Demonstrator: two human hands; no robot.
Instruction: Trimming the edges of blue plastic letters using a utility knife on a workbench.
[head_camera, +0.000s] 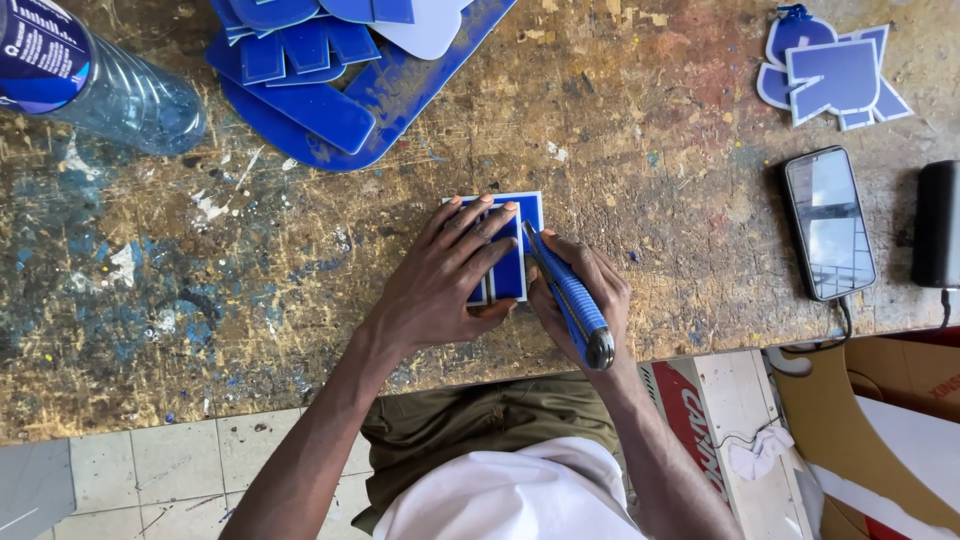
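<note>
Two hands work together: left hand (440, 275) flat, pinning the stiff, light blue panel (508, 262); right hand (580, 295) clamped around the utility knife (570, 295).

Workbench top (640, 130): mottled ochre-brown, flecked with blue, white and red paint; heaviest blue staining toward the left edge. Small panel (512, 262) near the front edge: royal blue with white border and white dividing lines. Utility knife (572, 296): blue ribbed body, metallic grey end cap. Stack of cut-outs (330, 70) at the back edge: blue, one white piece. Letter shapes (835, 75) at back right corner: blue, pale-edged. Phone (828, 222): black frame, glossy screen. Bottle (95, 75) at back left corner: clear, dark blue label.
</note>
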